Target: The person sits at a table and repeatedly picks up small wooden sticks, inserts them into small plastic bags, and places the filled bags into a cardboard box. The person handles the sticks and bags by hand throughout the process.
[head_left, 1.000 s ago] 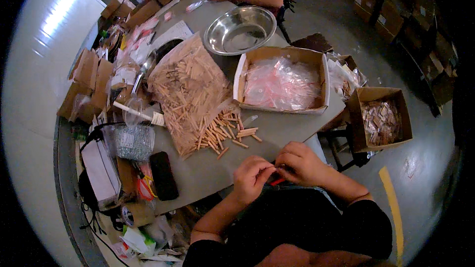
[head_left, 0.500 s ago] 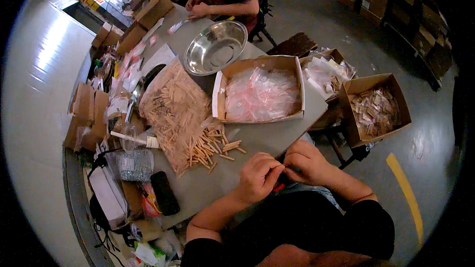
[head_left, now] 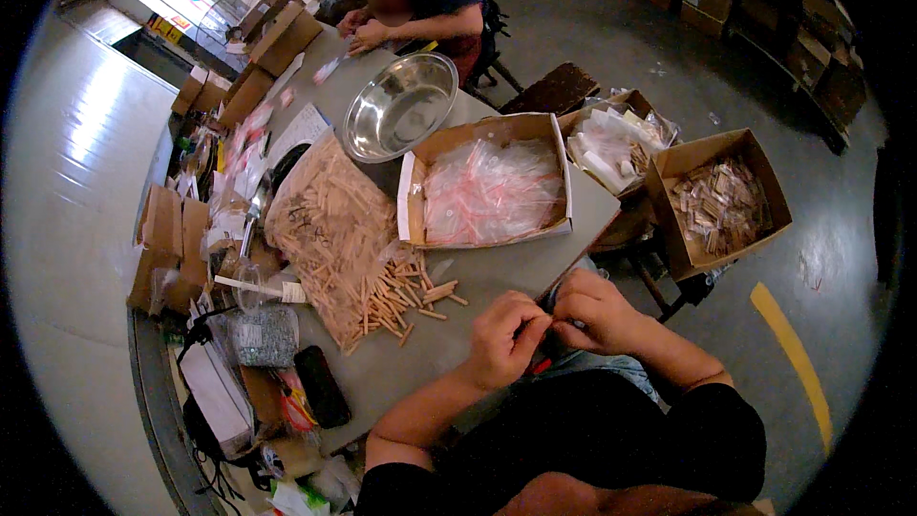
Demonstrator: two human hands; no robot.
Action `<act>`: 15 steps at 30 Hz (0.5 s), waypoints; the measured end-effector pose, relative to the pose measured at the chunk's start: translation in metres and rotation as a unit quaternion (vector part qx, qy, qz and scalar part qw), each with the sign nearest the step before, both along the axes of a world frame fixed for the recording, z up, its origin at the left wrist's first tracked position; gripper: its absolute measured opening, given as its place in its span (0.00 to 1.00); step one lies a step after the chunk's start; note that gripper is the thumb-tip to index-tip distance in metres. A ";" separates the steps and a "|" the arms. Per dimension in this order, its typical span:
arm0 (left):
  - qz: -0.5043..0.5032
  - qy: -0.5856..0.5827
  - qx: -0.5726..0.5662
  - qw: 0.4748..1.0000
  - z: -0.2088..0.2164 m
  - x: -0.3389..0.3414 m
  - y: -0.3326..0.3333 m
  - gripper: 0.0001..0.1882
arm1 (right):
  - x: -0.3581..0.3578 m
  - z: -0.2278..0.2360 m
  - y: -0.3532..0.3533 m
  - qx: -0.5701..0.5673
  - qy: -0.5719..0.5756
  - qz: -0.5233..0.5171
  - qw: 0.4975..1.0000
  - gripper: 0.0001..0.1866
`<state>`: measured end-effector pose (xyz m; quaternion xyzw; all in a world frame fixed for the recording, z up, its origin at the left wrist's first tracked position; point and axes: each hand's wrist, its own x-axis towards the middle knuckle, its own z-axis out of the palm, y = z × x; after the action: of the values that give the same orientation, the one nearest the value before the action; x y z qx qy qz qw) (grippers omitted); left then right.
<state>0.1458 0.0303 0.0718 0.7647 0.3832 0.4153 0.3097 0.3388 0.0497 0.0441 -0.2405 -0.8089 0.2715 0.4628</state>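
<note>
Both my hands meet above my lap, just off the table's near edge. The fingers of my left hand (head_left: 506,334) are curled into a pinch, and my right hand (head_left: 597,313) pinches right beside it. Whatever sits between the fingertips is too small and hidden to name. A bit of red (head_left: 542,365) shows just below the hands. Nearest on the table is a pile of short wooden sticks (head_left: 387,296), spilling from a large clear bag (head_left: 330,220) of the same sticks. Beyond stands a white-rimmed cardboard box (head_left: 408,199) full of clear zip bags (head_left: 492,186) with red strips.
A steel bowl (head_left: 382,119) stands at the back. To the right, an open carton (head_left: 669,164) holds small filled packets. A black pouch (head_left: 322,387) and cluttered boxes line the left side. Across the table, a person (head_left: 420,14) works with both hands.
The view has shifted slightly, so the table's things sit a little further left. My hands stay pinched together in nearly the same place. The person across has leaned further in.
</note>
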 end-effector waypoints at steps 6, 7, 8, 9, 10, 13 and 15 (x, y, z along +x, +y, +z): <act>-0.028 0.024 -0.033 0.999 0.003 0.002 0.022 0.02 | 0.025 0.008 0.003 -0.023 -0.025 -0.032 0.999 0.10; -0.011 0.049 0.002 0.999 0.005 0.003 0.032 0.02 | 0.034 -0.001 0.002 -0.018 -0.049 -0.096 0.994 0.13; 0.005 0.074 0.038 0.997 0.009 0.004 0.046 0.03 | 0.049 -0.012 0.003 -0.027 -0.041 -0.154 0.987 0.14; 0.023 0.098 0.072 0.992 0.013 0.004 0.060 0.03 | 0.068 -0.014 0.004 -0.033 -0.064 -0.228 0.971 0.14; 0.029 0.141 0.098 0.985 0.016 0.005 0.076 0.04 | 0.091 -0.022 0.007 -0.032 -0.126 -0.319 0.939 0.14; -0.018 0.256 0.185 0.949 0.012 -0.001 0.131 0.09 | 0.133 0.005 -0.001 -0.077 -0.138 -0.529 0.834 0.14; -0.072 0.284 0.190 0.937 0.004 0.007 0.156 0.09 | 0.137 0.014 -0.008 -0.064 -0.053 -0.554 0.828 0.13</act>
<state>0.1527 0.1866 0.0756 0.9210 0.3131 0.2224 0.0659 0.4756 0.0421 0.0580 -0.6913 -0.5439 0.0071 0.4756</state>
